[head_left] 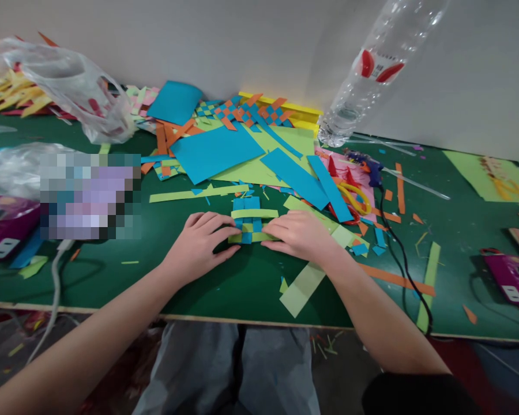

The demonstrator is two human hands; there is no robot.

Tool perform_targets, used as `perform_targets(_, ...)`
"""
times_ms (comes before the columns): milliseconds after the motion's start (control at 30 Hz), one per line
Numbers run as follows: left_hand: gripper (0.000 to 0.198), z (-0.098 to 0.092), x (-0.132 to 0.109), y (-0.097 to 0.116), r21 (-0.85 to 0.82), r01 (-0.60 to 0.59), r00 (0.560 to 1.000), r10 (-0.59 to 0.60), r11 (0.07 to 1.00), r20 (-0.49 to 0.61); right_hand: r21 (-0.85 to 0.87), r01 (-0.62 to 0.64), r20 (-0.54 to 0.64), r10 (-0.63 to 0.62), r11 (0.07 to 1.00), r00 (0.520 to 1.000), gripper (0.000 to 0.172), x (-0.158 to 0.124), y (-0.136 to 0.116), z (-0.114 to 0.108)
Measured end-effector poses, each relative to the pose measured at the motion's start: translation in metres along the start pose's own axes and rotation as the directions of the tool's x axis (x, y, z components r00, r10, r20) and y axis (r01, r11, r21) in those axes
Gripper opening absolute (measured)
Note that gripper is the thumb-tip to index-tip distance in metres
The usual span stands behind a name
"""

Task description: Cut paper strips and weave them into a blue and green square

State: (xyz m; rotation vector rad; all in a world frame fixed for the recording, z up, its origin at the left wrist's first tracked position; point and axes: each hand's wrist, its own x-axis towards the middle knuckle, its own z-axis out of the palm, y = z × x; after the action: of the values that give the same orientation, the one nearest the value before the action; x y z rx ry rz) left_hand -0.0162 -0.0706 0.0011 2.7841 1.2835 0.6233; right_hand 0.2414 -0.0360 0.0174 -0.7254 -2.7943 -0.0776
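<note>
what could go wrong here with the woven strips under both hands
The left hand and right hand only press flat on the small blue and green weave; its loose strip ends may slip out if either lifts. The tilted plastic bottle leaning at the wall could topple onto the paper pile. The black cord lies near the right forearm and might snag.

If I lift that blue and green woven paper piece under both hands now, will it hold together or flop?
The woven piece is thin paper strips, so it will probably sag if lifted. Only a few strips look interlaced, with loose ends, so they may slide apart. Both the left hand and right hand press it flat on the green table, which suggests it shifts easily.
</note>
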Motion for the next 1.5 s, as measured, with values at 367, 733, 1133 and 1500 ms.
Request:
perform_targets(367, 0.018, 0.000, 0.000, 0.001, 0.002, 0.011, 1.000, -0.011, 1.000, 0.009, 0.076, -0.007, 0.066, 0.002, 0.997, 0.998, 0.026, -0.001, 0.002, -0.010)
perform_targets(733, 0.020, -0.002, 0.001, 0.002, -0.014, -0.023, 1.000, 0.023, 1.000, 0.004, 0.054, -0.090, 0.047, 0.087, 0.994, 0.995, 0.042, 0.000, 0.001, -0.007)
perform_targets(1133, 0.017, -0.003, 0.002, 0.002, -0.046, -0.067, 0.997, 0.068, 0.997, 0.024, 0.074, -0.100, 0.022, 0.099, 0.992, 0.995, 0.040, 0.001, -0.002, 0.001)
perform_targets(1500, 0.016, -0.008, 0.002, 0.004, -0.048, -0.021, 0.998, 0.018, 0.999, -0.061, 0.088, -0.257, -0.065, 0.263, 0.962, 0.963, 0.040, -0.001, 0.007, -0.004)
